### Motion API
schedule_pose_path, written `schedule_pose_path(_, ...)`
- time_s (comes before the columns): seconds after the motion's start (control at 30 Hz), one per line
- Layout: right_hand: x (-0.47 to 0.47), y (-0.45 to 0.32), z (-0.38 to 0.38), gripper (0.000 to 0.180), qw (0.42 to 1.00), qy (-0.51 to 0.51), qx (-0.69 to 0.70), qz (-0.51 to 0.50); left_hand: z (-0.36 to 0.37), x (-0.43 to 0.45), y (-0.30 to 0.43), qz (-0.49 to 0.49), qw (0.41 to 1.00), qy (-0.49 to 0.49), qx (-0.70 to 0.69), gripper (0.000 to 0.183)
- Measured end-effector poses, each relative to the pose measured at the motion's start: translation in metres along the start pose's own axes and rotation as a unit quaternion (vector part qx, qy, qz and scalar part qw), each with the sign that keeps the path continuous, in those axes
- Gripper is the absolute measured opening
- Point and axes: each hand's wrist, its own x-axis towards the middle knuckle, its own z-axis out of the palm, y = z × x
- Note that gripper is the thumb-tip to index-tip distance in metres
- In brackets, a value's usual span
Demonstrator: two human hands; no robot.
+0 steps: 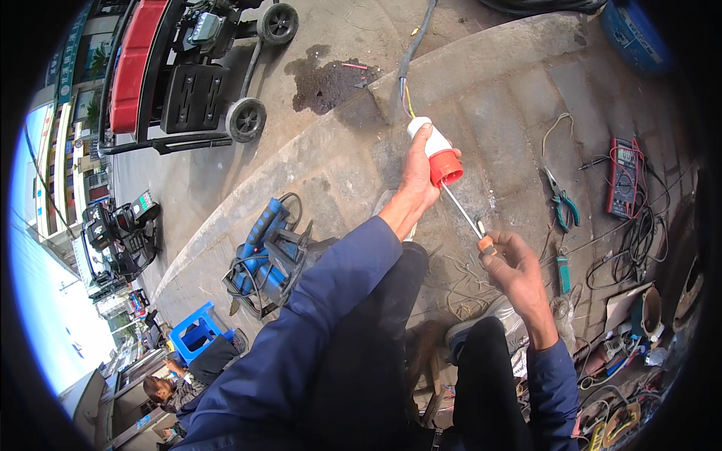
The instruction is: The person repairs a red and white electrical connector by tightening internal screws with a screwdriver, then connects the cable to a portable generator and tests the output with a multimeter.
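Note:
My left hand (418, 172) grips an industrial electrical plug with a white body (430, 135) and a red collar (447, 167). Out of the plug's far end come a few coloured wires (406, 100), which run into a grey cable (414, 51). Between the fingertips of my right hand (514, 273) is the orange and dark handle of a screwdriver (486, 244). Its long shaft reaches up to the open red end, and the tip is inside the collar, out of sight. Some pins show faintly within the collar.
Needle-nose pliers (564, 206), a red multimeter (623, 180) and a green-handled tool (563, 273) lie on the paving at right. A blue power tool (265, 248) sits left. Beyond are a red wheeled machine (135, 67), a blue stool (197, 332) and a seated person (186, 389).

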Motion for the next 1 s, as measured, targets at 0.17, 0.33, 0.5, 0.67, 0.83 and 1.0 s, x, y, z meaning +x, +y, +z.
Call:
schedule_pose_path(0.17, -0.01, 0.057, -0.028, 0.034, 0.985, 0.022, -0.172, -0.002, -0.031, -0.005, -0.005, 0.045, 0.992, -0.017, 0.116, 0.048)
schedule_pose_path(0.33, 0.013, 0.08, -0.048, 0.031, 0.891, 0.056, -0.429, -0.137, -0.048, -0.011, -0.004, 0.091, 0.962, -0.073, 0.247, 0.057)
schedule_pose_path(0.5, 0.091, 0.003, -0.032, 0.041, 0.967, 0.068, -0.222, -0.107, -0.04, -0.021, -0.006, 0.12, 0.925, -0.09, 0.348, 0.054)
schedule_pose_path(0.67, 0.189, -0.077, 0.027, 0.052, 0.981, 0.017, -0.157, -0.109, -0.028, -0.022, 0.0, 0.179, 0.893, -0.1, 0.401, 0.049)
schedule_pose_path(0.83, 0.221, -0.1, 0.051, 0.045, 0.988, -0.039, -0.13, -0.07, -0.029, -0.022, 0.013, 0.203, 0.86, -0.059, 0.464, 0.048)
schedule_pose_path(1.0, 0.222, -0.111, 0.054, 0.028, 0.988, -0.073, -0.08, -0.112, -0.031, -0.005, 0.027, 0.233, 0.846, -0.057, 0.475, 0.054)
